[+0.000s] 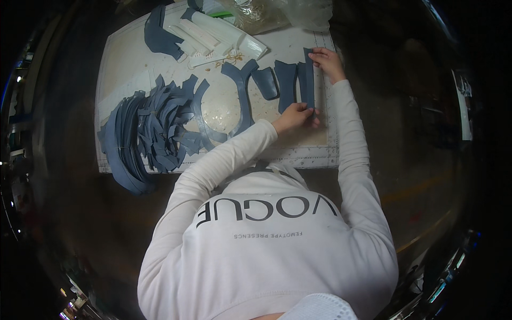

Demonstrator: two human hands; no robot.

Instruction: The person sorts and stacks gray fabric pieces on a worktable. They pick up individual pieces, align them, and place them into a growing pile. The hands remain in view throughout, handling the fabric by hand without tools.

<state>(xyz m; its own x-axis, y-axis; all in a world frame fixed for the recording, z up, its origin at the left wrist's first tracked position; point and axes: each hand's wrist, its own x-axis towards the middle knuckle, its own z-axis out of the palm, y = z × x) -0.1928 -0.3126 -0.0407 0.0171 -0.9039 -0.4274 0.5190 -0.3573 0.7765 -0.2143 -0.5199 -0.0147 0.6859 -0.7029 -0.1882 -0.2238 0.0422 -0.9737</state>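
Pinching long, narrow, dk blue-gray strip (310, 80) at opp. ends w/ L hand (294, 116) & R hand (329, 64).

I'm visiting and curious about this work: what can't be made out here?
In the head view:
Lower part of the blue-grey strip: partly covered by the left hand.
Lower pieces in the loose heap: hidden beneath those on top.
Far end of the clear plastic bag: cut off by the top edge.
Floor: mostly too dark for detail.

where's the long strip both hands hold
In the head view, the long strip is near the table's right edge, beside a shorter piece, far end at the right hand, near end at the left hand.
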